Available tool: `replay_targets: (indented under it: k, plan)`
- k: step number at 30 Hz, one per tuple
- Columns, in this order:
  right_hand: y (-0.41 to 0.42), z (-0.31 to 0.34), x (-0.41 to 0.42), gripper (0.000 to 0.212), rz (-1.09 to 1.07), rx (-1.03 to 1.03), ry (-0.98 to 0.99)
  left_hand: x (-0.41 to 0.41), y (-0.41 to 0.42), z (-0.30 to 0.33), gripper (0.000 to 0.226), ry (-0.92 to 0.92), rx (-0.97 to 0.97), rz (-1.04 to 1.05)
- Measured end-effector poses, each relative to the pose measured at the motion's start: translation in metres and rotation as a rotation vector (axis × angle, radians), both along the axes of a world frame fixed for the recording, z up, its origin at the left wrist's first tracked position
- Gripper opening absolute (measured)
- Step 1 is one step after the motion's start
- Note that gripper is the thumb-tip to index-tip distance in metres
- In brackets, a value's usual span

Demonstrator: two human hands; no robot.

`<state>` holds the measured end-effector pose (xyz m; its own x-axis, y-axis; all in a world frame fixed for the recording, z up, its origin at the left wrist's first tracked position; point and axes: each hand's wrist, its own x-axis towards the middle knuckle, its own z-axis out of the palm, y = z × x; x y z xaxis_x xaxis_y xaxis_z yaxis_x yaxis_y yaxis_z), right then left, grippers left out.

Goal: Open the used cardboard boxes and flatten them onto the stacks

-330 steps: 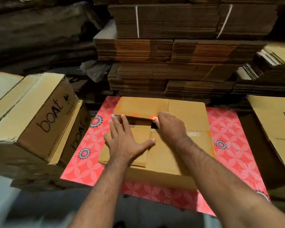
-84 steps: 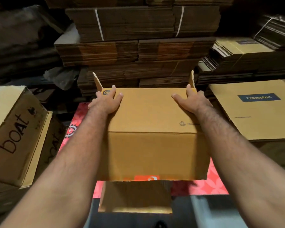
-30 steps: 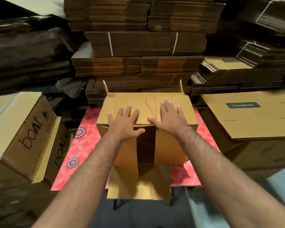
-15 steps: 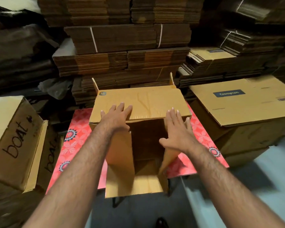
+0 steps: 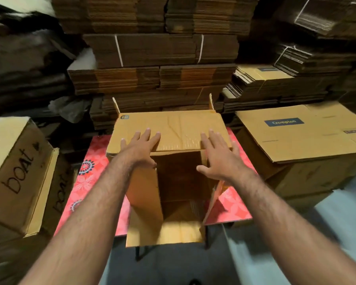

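A plain brown cardboard box [image 5: 173, 128] lies on its side on a small table with a red flowered cloth [image 5: 90, 177]. Its open end faces me, with side flaps swung out and the bottom flap hanging over the table's front edge. My left hand [image 5: 139, 146] lies flat with straight fingers on the box's top panel, near the left. My right hand [image 5: 218, 155] lies flat on the top panel's right front corner, thumb spread over the opening. Flattened cardboard stacks [image 5: 154, 79] rise behind the box.
Two upright "boat" boxes [image 5: 14, 171] stand at the left. A flattened "Crompton" box [image 5: 296, 130] lies on a low pile at the right. More tied bundles [image 5: 275, 85] fill the back right. Grey floor [image 5: 173, 264] shows below the table.
The box, earlier with closed flaps, now lies on its side with its near flaps spread wider. My right hand has moved up from the right flap onto the top panel.
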<state>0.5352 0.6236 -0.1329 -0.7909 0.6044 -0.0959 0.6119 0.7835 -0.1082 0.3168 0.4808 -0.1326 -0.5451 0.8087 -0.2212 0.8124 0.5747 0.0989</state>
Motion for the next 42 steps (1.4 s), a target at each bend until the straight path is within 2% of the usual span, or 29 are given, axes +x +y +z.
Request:
replay_targets:
  k: [5, 10, 16, 18, 22, 25, 27, 28, 30, 33, 34, 36, 40, 42]
  plan:
    - [0.014, -0.012, -0.062, 0.077, 0.167, 0.125, 0.012, 0.015, 0.005, -0.009, 0.106, -0.004, 0.049, 0.203]
    - [0.043, -0.029, -0.070, 0.075, 0.194, 0.215, 0.064, 0.005, 0.023, -0.019, 0.106, 0.003, 0.082, 0.205]
    - [0.086, -0.028, -0.092, 0.074, 0.172, 0.199, 0.064, -0.020, 0.058, -0.010, 0.109, -0.061, 0.061, 0.164]
    - [0.094, -0.029, -0.097, 0.074, 0.194, 0.207, 0.074, -0.025, 0.056, -0.008, 0.115, -0.067, 0.055, 0.191]
    - [0.095, -0.034, -0.106, 0.075, 0.239, 0.228, 0.101, -0.036, 0.018, 0.001, 0.145, 0.036, -0.032, 0.267]
    - [0.091, -0.038, -0.112, 0.075, 0.237, 0.234, 0.113, -0.059, -0.031, 0.008, 0.148, 0.038, -0.076, 0.443]
    - [0.087, -0.038, -0.116, 0.077, 0.246, 0.223, 0.102, -0.074, -0.062, 0.008, 0.132, -0.082, -0.050, 0.584]
    - [0.084, -0.037, -0.118, 0.078, 0.249, 0.218, 0.097, -0.078, -0.075, 0.006, 0.116, -0.123, -0.044, 0.625]
    - [0.080, -0.036, -0.121, 0.081, 0.248, 0.211, 0.091, -0.081, -0.092, 0.001, 0.079, -0.166, -0.042, 0.628]
    - [0.078, -0.027, -0.130, 0.082, 0.250, 0.164, 0.100, -0.082, -0.097, -0.015, 0.039, -0.243, 0.149, 0.558]
    - [0.079, -0.021, -0.137, 0.081, 0.250, 0.152, 0.113, -0.081, -0.095, -0.019, 0.034, -0.248, 0.223, 0.550]
    - [0.085, -0.004, -0.157, 0.085, 0.242, 0.144, 0.157, -0.080, -0.090, -0.027, 0.038, -0.236, 0.342, 0.552]
    - [0.098, 0.041, -0.197, 0.105, 0.123, 0.179, 0.213, -0.089, -0.089, -0.039, 0.042, -0.165, 0.458, 0.583]
    - [0.091, 0.070, -0.199, 0.094, 0.111, 0.167, 0.223, -0.094, -0.092, -0.041, 0.042, -0.180, 0.512, 0.592]
